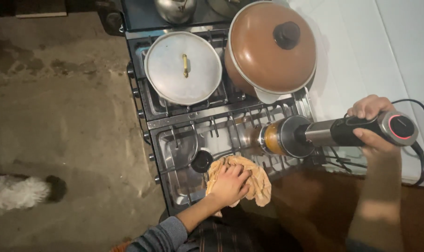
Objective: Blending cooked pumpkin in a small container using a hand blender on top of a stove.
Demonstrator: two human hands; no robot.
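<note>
Steel stove (230,135), kinda grimy, and the person's leaning right over it. Left hand (229,184) is pressed flat on a tan cloth (258,184), fingers spread, pushing it onto the front of the stovetop just beside a black burner cap (201,161). Right hand (371,127) is wrapped tight round the black grip of a stick blender (335,133), held sideways off the stove's right edge, so the metal bell end points back over the grates, well above the cloth and a bit to the right of it. There's orange gunk inside the bell. The hands are well apart, cloth low and near the body, blender out to the side.

Count-wise: one cloth, one blender, two lidded pots on the back burners, a silver pot (183,67) with a little brass handle and a bigger brown pot (270,46) with a black knob. One kettle-ish thing (176,9) behind them, mostly cut off. One furry white animal (15,192) on the concrete floor (62,116), off to the left.
</note>
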